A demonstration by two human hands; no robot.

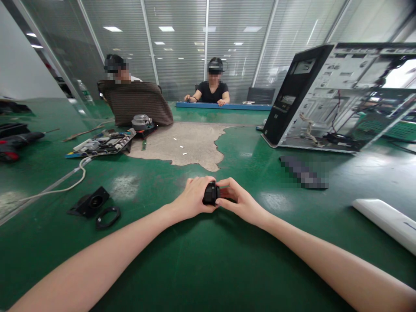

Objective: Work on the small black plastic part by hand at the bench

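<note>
Both of my hands meet over the green table around a small black cylindrical part [210, 195]; its exact kind cannot be made out. My left hand [194, 195] wraps round its body from the left. From the right, the thumb and fingers of my right hand [238, 197] pinch its right end. To the left of my forearm lie a black ring [108, 217] and a black square plate with a round opening [92, 202], set apart from each other on the tabletop.
An opened computer case [302, 99] stands at right, with a blurred dark object [303, 172] and a white casing [386, 221] nearer me. Left are a circuit board [105, 143], a cable [73, 187] and a power drill [19, 143]. Two people sit across the table.
</note>
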